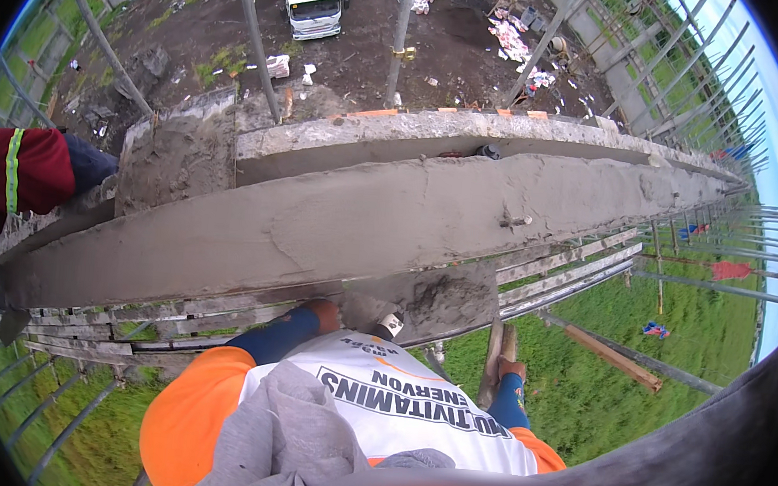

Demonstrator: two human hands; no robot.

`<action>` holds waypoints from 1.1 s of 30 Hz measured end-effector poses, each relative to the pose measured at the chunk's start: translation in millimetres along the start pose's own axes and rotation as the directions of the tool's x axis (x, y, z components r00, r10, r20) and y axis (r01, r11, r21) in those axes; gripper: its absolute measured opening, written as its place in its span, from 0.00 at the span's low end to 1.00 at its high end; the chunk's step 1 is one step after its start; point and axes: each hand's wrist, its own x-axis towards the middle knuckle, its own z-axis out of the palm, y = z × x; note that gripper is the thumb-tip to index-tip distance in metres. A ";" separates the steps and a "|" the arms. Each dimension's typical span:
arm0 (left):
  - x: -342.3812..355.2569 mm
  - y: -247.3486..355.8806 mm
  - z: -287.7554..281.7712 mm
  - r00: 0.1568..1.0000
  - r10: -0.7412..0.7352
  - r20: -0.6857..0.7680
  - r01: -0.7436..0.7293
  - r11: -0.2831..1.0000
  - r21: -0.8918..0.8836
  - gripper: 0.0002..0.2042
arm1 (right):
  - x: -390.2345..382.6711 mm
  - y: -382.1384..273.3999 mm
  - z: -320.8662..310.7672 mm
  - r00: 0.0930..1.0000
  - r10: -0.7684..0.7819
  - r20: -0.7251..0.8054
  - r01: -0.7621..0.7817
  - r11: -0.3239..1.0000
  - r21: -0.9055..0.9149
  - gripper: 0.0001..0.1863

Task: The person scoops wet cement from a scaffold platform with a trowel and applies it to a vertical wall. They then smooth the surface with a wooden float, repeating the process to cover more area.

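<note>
The grey mortar-coated beam [371,232] is stretching across the view from just short of nine o'clock to between two and three, its near face looking wet and mostly smooth. The left hand [323,314] is sitting at seven o'clock, just below the beam's lower edge, with its fingers curling in; whether it is holding a tool I cannot tell. The right hand [512,370] is touching a wooden pole [493,365] between four and five o'clock; how firmly it is gripping, the view is not showing.

Judging by this surface, good finishing is depending on long, even strokes, with the trowel's leading edge lifting slightly so it is not digging in. The faint ridge toward eight o'clock is probably needing a light pass while the coat is staying workable. Around the protruding stub [517,221] between two and three o'clock, short strokes working outward are likely leaving fewer ragged lumps. The mortar heap [449,295] between four and five o'clock is lying conveniently close for small top-ups. Because the scaffold planks [579,269] are showing gaps over grass, steady footing is mattering more than reach, and the co-worker [38,174] at nine o'clock is needing elbow room.
</note>
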 end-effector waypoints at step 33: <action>13.2 9.0 -22.3 0.993 0.019 0.118 -0.042 0.981 0.190 0.26 | -34.9 8.0 -1.8 0.996 0.057 0.068 -0.063 0.994 0.090 0.38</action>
